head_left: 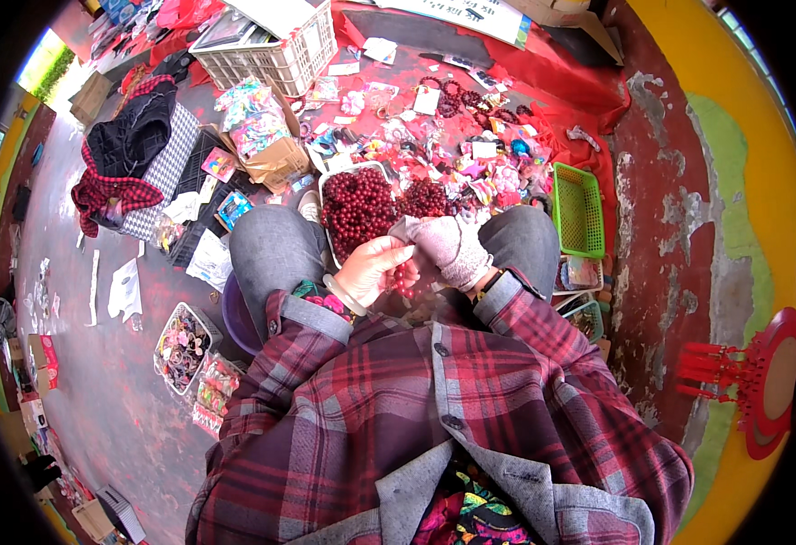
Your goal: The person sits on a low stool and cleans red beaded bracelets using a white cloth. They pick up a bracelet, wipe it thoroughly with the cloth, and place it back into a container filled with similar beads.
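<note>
My left hand (373, 272) is bare, with a pale bangle at the wrist. Its thumb and fingers are closed, and a short run of dark red beads (405, 275) shows at them. My right hand (452, 250) wears a light grey knitted glove and meets the left in front of my lap. Its fingers are curled; what they pinch is hidden, though something thin and clear seems to lie below them. Just beyond both hands, a white basket (325, 193) is filled with dark red bead strings (359, 209). More red beads (422, 197) lie beside it.
A green basket (579, 211) stands right of my knee. Mixed hair accessories (498, 163) cover the red cloth ahead. To the left are a cardboard box (280, 163) of packets, a purple tub (237, 313) and a small basket (183, 350). A peeling wall (661, 209) rises at right.
</note>
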`<state>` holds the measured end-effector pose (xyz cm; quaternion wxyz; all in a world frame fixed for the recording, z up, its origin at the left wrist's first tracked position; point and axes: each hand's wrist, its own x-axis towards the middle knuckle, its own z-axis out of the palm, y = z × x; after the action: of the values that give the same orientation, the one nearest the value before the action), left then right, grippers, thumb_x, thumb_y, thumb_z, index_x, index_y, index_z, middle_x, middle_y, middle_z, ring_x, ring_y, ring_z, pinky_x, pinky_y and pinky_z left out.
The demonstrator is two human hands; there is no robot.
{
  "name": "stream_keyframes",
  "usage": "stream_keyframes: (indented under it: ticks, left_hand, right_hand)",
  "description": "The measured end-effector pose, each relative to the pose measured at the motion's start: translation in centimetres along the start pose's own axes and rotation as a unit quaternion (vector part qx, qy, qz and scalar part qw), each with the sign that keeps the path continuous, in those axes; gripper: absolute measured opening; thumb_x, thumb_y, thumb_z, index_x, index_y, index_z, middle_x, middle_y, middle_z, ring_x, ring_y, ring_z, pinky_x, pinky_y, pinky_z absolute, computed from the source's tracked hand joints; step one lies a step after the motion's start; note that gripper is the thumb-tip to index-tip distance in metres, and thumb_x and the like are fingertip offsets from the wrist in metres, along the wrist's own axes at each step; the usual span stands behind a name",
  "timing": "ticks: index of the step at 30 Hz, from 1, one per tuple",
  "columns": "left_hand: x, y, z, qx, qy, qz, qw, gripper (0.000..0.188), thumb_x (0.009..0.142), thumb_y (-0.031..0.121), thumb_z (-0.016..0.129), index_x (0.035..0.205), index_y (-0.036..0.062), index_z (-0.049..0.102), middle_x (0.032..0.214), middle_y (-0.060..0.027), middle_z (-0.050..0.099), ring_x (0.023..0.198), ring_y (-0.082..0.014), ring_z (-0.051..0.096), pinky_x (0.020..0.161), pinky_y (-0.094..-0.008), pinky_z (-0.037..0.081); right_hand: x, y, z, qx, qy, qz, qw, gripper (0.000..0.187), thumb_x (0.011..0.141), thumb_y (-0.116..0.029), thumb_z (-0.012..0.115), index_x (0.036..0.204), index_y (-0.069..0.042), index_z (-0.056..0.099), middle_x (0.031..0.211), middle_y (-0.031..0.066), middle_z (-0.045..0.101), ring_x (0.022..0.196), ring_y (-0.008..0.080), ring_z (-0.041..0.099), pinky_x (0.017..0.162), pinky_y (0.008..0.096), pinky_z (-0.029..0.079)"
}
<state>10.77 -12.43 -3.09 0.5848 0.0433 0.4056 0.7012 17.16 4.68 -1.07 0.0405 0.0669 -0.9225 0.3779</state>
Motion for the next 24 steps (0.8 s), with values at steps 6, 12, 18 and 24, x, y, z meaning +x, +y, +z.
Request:
stream_keyframes:
  ticks: [6,12,18,24]
  left_hand:
    - [0.4,-0.3,-0.8,-0.044,-0.006,0.036,0.998,0.014,0.090,0.017,0.054,0.092,0.0035,0.054,0.079,-0.0104,0.061,0.069,-0.0226,0.061,0.061,-0.0340,0.051]
    - [0.7,-0.1,-1.2,-0.119,-0.005,0.051,0.992,0.015,0.091,0.019,0.053,0.093,0.0034,0.054,0.080,-0.0122,0.061,0.073,-0.0257,0.062,0.067,-0.0357,0.051]
    - [0.2,0.2,-0.3,-0.070,0.008,0.016,0.997,0.013,0.090,0.018,0.054,0.093,0.0051,0.053,0.081,-0.0110,0.062,0.073,-0.0229,0.062,0.064,-0.0334,0.051]
    - [0.3,-0.1,-0.6,-0.002,0.004,0.025,1.000,0.013,0.090,0.018,0.054,0.095,0.0052,0.053,0.079,-0.0099,0.062,0.071,-0.0203,0.062,0.062,-0.0315,0.051]
  right_hand:
    - [0.5,-1.3,-0.8,0.649,0.019,0.349,0.676,0.020,0.086,-0.025,0.053,0.080,-0.008,0.061,0.066,0.0026,0.057,0.055,0.0154,0.055,0.050,0.0291,0.044]
    - [-0.8,-0.1,-0.2,0.589,-0.022,0.225,0.776,0.028,0.088,-0.035,0.056,0.086,-0.007,0.061,0.067,0.0005,0.057,0.058,0.0131,0.056,0.053,0.0253,0.044]
    - [-0.5,1.4,-0.4,-0.008,0.047,-0.101,0.994,0.027,0.092,-0.027,0.048,0.086,-0.004,0.061,0.068,0.0068,0.058,0.057,0.0118,0.057,0.050,0.0269,0.045]
    - [0.3,0.5,0.5,0.505,0.006,0.270,0.820,0.026,0.090,-0.027,0.050,0.077,-0.007,0.060,0.064,0.0027,0.055,0.056,0.0122,0.055,0.050,0.0265,0.044]
